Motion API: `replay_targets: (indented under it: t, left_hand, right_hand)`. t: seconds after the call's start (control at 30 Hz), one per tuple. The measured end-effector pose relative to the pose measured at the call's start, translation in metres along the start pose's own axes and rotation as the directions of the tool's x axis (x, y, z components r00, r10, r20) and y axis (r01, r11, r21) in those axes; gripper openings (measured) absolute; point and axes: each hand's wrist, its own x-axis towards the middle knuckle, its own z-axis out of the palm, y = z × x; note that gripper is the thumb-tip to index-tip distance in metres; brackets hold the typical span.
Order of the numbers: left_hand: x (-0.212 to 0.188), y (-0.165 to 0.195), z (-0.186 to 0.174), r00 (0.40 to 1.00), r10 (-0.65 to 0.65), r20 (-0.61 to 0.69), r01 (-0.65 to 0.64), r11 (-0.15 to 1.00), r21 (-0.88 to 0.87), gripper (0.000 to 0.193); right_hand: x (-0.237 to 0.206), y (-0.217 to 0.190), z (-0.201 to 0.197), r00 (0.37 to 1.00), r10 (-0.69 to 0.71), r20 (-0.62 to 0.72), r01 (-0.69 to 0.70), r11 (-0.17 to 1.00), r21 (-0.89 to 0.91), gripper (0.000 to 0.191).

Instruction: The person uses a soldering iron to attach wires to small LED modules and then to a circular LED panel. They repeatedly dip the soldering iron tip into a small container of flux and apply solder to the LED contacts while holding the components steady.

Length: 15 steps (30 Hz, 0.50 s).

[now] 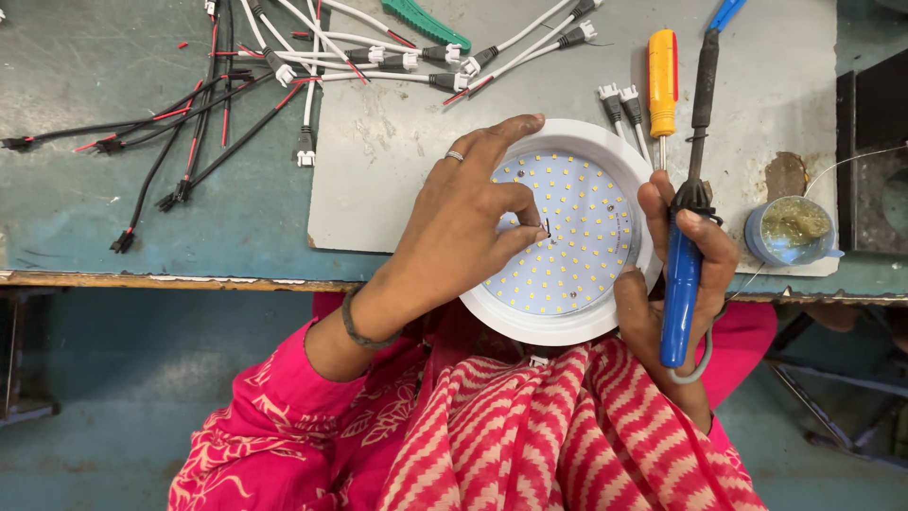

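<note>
A round white lamp housing point(619, 154) with a disc of several small yellow LED dots point(577, 227) lies at the bench's front edge. My left hand point(468, 213) rests on the disc and pinches a thin dark wire end point(547, 227) between thumb and forefinger near the disc's centre. A ring sits on one finger. My right hand point(686, 270) grips a soldering iron by its blue handle point(679, 303); the black shaft point(703, 95) points away from me, beside the lamp's right rim.
Several black, red and white connector leads point(284, 71) lie across the back left. A yellow-handled screwdriver point(662, 80), a green tool point(426, 24) and a small blue tub of flux point(793, 230) stand near the lamp. A grey mat point(378, 189) covers the bench.
</note>
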Motion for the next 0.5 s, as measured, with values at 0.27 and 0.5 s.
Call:
replay_targets:
  t: [0.27, 0.5]
  left_hand:
    - [-0.0007, 0.0044, 0.0018, 0.999, 0.005, -0.033, -0.004, 1.0, 0.031, 0.012]
    - [-0.001, 0.0001, 0.0035, 0.999, -0.003, -0.044, 0.003, 1.0, -0.003, 0.016]
  right_hand:
    - [0.0006, -0.0005, 0.0012, 1.0, -0.004, -0.014, 0.004, 1.0, -0.011, 0.076]
    - [-0.0011, 0.0012, -0.001, 1.0, 0.003, -0.013, -0.004, 1.0, -0.021, 0.075]
